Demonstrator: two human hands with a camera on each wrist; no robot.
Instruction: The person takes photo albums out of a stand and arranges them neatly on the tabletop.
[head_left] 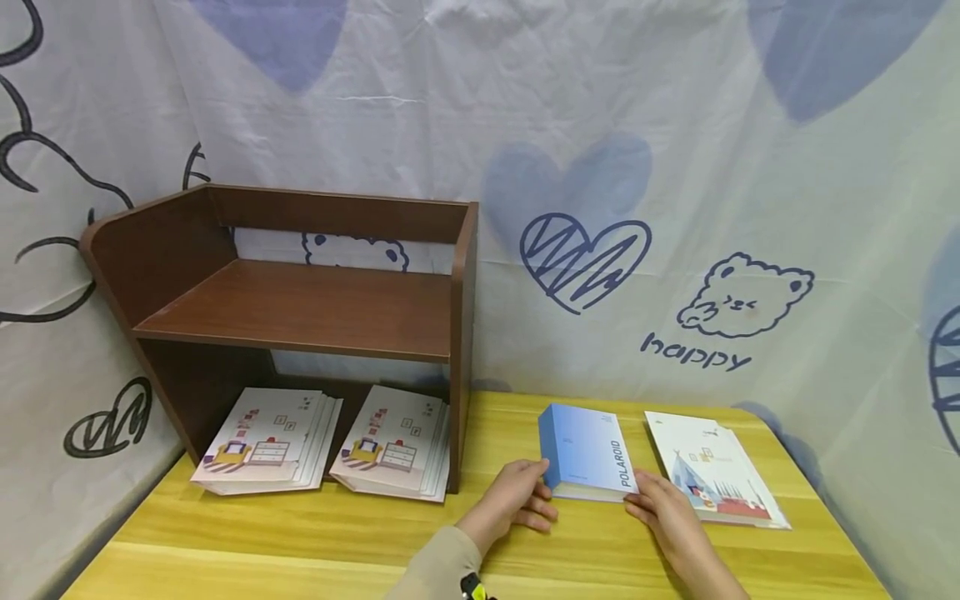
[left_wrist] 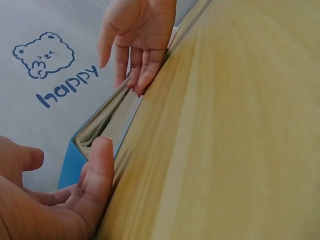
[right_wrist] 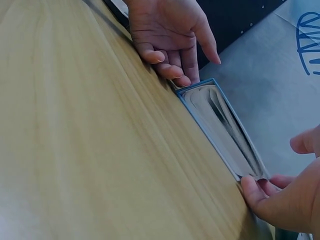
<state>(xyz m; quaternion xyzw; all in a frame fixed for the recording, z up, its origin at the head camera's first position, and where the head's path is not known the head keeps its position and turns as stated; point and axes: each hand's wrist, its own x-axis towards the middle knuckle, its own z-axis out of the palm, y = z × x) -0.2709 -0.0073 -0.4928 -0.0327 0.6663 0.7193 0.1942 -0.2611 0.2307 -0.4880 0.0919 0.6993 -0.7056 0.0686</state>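
Observation:
A thick blue book (head_left: 588, 450) marked POLAROID lies flat on the wooden table, its page edges (right_wrist: 220, 130) facing the person. My left hand (head_left: 513, 500) touches its spine at the left front corner, with the thumb held away from the cover in the left wrist view. At the right front corner, the fingers of my right hand (head_left: 667, 517) touch the book. Neither hand is curled round it. To the right of it lies a white book (head_left: 712, 467) with a tent picture, close to my right hand.
A dark brown two-tier shelf (head_left: 337, 308) stands at the left on the table (head_left: 300, 550). Two stacks of white illustrated books, a left stack (head_left: 262, 442) and a right stack (head_left: 390, 442), lean in its lower tier. A printed cloth (head_left: 585, 100) hangs behind.

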